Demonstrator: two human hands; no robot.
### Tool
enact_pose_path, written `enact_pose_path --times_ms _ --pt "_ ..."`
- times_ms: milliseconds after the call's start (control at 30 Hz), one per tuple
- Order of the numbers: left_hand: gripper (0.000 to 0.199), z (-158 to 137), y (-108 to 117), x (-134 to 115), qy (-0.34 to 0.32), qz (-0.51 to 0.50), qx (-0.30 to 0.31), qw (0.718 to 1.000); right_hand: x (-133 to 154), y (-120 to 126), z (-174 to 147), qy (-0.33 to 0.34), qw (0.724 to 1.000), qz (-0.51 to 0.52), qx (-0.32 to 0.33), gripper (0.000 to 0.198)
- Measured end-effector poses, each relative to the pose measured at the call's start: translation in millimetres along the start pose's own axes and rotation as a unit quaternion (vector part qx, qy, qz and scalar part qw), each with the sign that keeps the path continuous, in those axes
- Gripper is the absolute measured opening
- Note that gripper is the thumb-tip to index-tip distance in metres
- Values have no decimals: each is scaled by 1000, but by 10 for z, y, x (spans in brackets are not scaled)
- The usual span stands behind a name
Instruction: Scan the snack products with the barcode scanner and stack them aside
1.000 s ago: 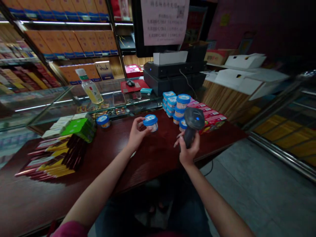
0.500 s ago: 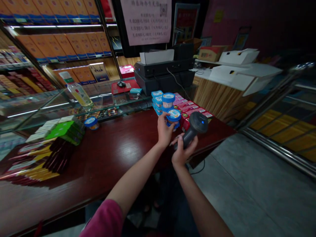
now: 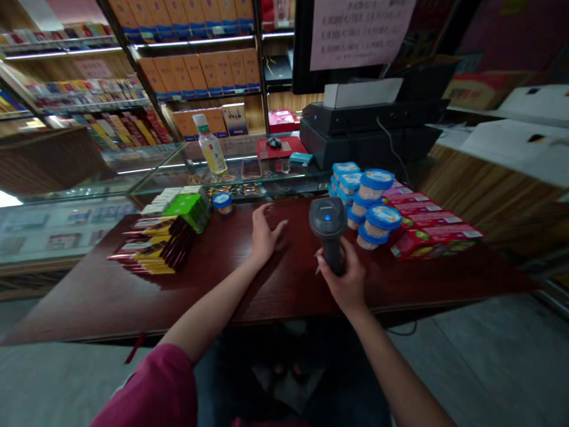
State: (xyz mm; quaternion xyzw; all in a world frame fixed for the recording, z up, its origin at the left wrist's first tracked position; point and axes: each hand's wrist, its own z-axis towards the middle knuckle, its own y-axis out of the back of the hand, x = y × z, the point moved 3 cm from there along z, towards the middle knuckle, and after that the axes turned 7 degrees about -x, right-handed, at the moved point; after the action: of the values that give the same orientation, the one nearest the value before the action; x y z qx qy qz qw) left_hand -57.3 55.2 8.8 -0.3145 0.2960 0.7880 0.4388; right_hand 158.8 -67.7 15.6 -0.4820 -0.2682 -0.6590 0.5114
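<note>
My right hand is wrapped around the handle of a dark barcode scanner, its head lit by a small blue light. Over the middle of the counter, my left hand holds nothing, thumb and fingers apart. Right of the scanner stand stacked round tubs with blue lids, beside smaller blue-lidded boxes. A single blue-lidded tub sits by itself to the left, beyond my left hand.
Dark red wooden counter. At its left are yellow-and-maroon packets and green boxes; at its right, pink-red boxes. Behind are a glass case with a bottle, a mouse and a black till machine.
My left hand has let go of a blue-lidded tub at the stack and moved left, opening. The scanner, still in my right hand, now points more upright. The view has turned left.
</note>
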Motion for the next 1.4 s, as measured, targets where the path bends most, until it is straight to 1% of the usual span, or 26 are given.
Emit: enact_pose_path --times_ms 33,100,167,200,233,267,333,433,533,633,733,833,900,967,1033,1133,1200,1300,1333,1400 --pt "60 129 227 123 3 34 -25 999 -51 -150 41 -9 1000 -8 21 57" --pt "64 369 627 357 24 89 -108 990 -172 -499 129 -40 996 16 76 54" --pt "71 541 896 579 65 111 -193 973 -300 -864 219 -83 987 54 123 52" --pt "73 598 971 679 85 105 -222 966 -354 -1037 265 -98 983 70 135 51" --pt "76 640 1007 767 97 88 -238 962 -399 -1199 312 -109 980 82 144 51" --pt "79 672 1013 842 102 64 -240 963 -437 -1350 359 -117 978 88 149 52" --pt "83 721 971 952 103 14 -224 969 -501 -1617 443 -138 972 87 170 56" --pt "86 788 911 1060 121 -47 -225 966 -578 -1866 543 -163 966 92 177 57" --pt "83 866 873 1141 162 -100 -233 954 -654 -1917 598 -187 964 100 158 51" --pt "84 911 814 1199 219 -131 -201 946 -704 -1861 625 -211 961 125 128 46" --pt "84 893 794 1218 282 -178 -187 924 -712 -1823 638 -227 954 153 120 41" --pt "69 866 827 1191 336 -263 -170 888 -674 -1827 630 -232 948 172 132 36" --pt "55 862 842 1148 369 -335 -137 856 -628 -1834 612 -233 944 182 143 35" --pt "45 865 838 1093 398 -400 -103 819 -579 -1844 584 -237 939 190 163 34" --pt "42 869 823 1039 417 -443 -81 789 -537 -1853 557 -240 933 196 183 33" --pt "41 866 807 975 437 -478 -63 760 -508 -1857 535 -243 928 200 198 31" --pt "45 859 810 946 444 -489 -52 749 -508 -1854 535 -245 927 202 199 31" --pt "56 855 824 922 444 -498 -46 744 -518 -1844 546 -245 925 211 199 32" --pt "57 856 826 920 441 -499 -45 744 -520 -1841 549 -244 924 216 199 32" --pt "50 860 822 923 438 -498 -45 747 -517 -1839 550 -245 921 226 202 31"
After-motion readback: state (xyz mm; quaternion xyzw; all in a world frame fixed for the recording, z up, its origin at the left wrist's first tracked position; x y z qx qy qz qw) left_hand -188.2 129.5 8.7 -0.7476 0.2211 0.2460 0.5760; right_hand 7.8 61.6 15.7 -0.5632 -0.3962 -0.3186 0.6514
